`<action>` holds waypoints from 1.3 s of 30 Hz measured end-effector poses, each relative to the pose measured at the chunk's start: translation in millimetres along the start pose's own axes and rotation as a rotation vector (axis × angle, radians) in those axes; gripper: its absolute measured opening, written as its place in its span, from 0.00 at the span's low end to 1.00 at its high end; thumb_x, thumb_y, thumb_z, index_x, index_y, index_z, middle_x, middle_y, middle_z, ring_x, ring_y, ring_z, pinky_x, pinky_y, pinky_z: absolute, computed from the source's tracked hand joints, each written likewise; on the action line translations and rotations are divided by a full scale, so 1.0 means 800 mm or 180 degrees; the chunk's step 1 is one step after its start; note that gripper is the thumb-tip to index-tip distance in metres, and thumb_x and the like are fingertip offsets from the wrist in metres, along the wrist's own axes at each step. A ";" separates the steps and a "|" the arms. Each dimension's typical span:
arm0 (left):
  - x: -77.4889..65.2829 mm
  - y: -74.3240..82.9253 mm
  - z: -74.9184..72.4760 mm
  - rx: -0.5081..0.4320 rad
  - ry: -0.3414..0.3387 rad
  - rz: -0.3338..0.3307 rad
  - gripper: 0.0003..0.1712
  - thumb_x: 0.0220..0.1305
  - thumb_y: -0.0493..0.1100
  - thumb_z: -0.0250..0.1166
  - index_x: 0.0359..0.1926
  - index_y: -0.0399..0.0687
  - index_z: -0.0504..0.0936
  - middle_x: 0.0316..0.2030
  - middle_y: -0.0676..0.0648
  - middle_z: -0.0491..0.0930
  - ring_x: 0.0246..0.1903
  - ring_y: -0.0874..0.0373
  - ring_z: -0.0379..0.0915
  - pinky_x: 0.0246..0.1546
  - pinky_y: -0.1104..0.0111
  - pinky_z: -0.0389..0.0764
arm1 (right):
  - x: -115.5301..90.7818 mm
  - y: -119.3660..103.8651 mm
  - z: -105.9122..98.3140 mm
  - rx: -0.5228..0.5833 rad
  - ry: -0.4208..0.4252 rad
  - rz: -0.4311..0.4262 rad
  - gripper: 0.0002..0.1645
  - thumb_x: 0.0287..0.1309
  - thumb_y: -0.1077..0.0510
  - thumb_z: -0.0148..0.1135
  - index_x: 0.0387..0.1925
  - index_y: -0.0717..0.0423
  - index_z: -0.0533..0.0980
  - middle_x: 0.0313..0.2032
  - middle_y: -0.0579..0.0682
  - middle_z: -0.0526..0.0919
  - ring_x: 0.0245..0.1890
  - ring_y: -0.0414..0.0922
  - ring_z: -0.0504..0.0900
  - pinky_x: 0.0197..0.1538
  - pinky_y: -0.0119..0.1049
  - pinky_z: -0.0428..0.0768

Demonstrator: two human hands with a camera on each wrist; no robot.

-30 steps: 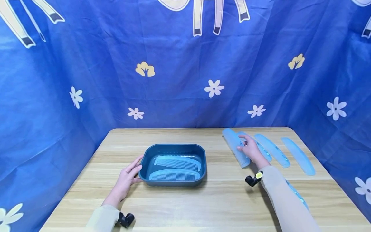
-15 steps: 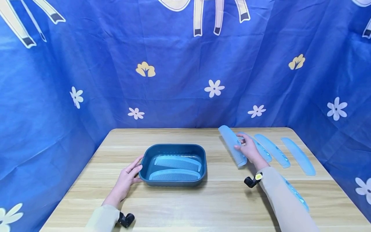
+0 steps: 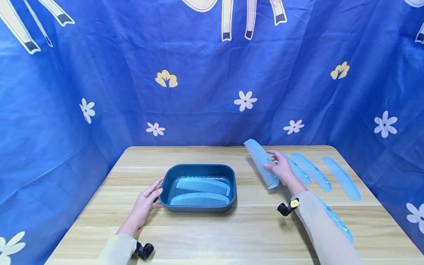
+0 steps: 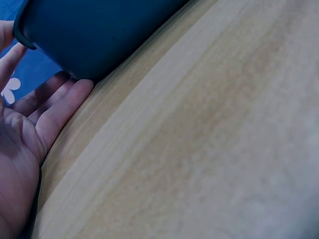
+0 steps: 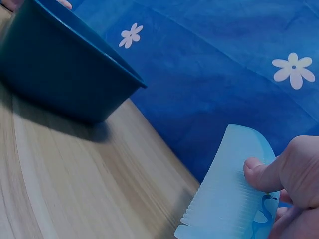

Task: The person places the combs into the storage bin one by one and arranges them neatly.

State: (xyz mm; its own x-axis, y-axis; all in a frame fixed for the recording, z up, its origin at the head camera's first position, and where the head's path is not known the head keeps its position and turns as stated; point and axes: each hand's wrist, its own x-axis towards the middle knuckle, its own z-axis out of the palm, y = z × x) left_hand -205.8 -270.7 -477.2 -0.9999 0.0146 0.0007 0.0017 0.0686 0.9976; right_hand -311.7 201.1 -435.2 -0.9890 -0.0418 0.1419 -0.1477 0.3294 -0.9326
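Note:
My right hand point(image 3: 281, 169) pinches a translucent light-blue comb point(image 3: 260, 158), its thumb flat on the face and fingers behind the spine. In the right wrist view the comb point(image 5: 234, 189) is tilted, its teeth toward the table and a dark blue print beside the thumb. My left hand point(image 3: 144, 204) rests against the left side of a dark teal plastic basin point(image 3: 198, 209). Seen from the left wrist, straight fingers point(image 4: 62, 107) touch the basin's lower wall point(image 4: 99, 40), while other fingertips lie at its rim. Inside the basin lie two combs point(image 3: 203, 186), one behind the other.
Right of the held comb, three more combs point(image 3: 311, 171) lie slanted on the wooden table point(image 3: 205, 239). Another comb point(image 3: 338, 221) is partly covered by the right sleeve point(image 3: 321, 228). Blue patterned cloth point(image 3: 212, 73) hangs behind and at both sides.
The right hand has lifted the comb and carried it a little to the left, with its far end raised. The left hand and the basin have stayed in place.

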 end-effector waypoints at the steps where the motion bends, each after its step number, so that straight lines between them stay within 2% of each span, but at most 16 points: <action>1: 0.000 0.000 0.000 0.0001 0.0000 -0.0003 0.32 0.67 0.52 0.55 0.69 0.50 0.60 0.63 0.34 0.60 0.46 0.64 0.73 0.38 0.59 0.82 | -0.001 -0.002 0.001 0.0019 -0.0013 -0.0026 0.34 0.51 0.73 0.61 0.61 0.63 0.65 0.38 0.57 0.66 0.24 0.42 0.67 0.29 0.28 0.74; 12: -0.001 0.001 -0.001 0.0009 -0.0003 -0.0046 0.32 0.67 0.53 0.56 0.69 0.52 0.60 0.63 0.34 0.60 0.47 0.65 0.73 0.39 0.60 0.82 | -0.004 -0.013 0.012 0.0143 0.0010 -0.0188 0.35 0.49 0.73 0.64 0.60 0.60 0.67 0.39 0.59 0.70 0.29 0.42 0.70 0.31 0.26 0.74; 21: -0.001 0.000 0.000 0.0004 -0.0013 -0.0040 0.32 0.67 0.53 0.56 0.69 0.52 0.60 0.63 0.34 0.60 0.48 0.66 0.72 0.39 0.60 0.82 | -0.008 -0.028 0.021 0.0197 -0.0086 -0.0300 0.33 0.50 0.73 0.64 0.60 0.59 0.68 0.40 0.58 0.70 0.26 0.42 0.71 0.31 0.27 0.76; 29: 0.000 0.001 0.000 -0.0005 -0.0010 -0.0025 0.32 0.67 0.52 0.55 0.69 0.52 0.61 0.62 0.33 0.61 0.47 0.65 0.73 0.38 0.60 0.82 | -0.017 -0.053 0.032 0.0288 -0.0173 -0.0572 0.32 0.49 0.74 0.63 0.59 0.62 0.69 0.38 0.61 0.71 0.23 0.43 0.71 0.29 0.27 0.75; 32: 0.000 0.001 0.000 0.0010 -0.0017 -0.0025 0.32 0.67 0.53 0.55 0.69 0.52 0.60 0.62 0.34 0.60 0.46 0.65 0.73 0.38 0.60 0.82 | -0.013 -0.048 0.039 0.0288 -0.0193 -0.0596 0.33 0.49 0.74 0.63 0.59 0.59 0.69 0.37 0.59 0.71 0.22 0.43 0.71 0.28 0.28 0.75; 39: -0.001 -0.001 0.000 0.0015 -0.0002 -0.0024 0.32 0.67 0.52 0.55 0.69 0.51 0.60 0.63 0.34 0.59 0.46 0.64 0.72 0.38 0.60 0.82 | -0.018 -0.059 0.054 0.0411 -0.0296 -0.0621 0.32 0.49 0.75 0.63 0.58 0.62 0.69 0.37 0.61 0.72 0.25 0.44 0.73 0.30 0.28 0.76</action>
State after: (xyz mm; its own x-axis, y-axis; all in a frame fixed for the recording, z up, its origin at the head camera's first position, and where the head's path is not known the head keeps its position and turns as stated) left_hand -205.3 -270.6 -478.3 -0.9999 0.0148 -0.0071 -0.0059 0.0733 0.9973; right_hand -290.8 145.5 -407.8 -0.9372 -0.1815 0.2979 -0.3299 0.1835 -0.9260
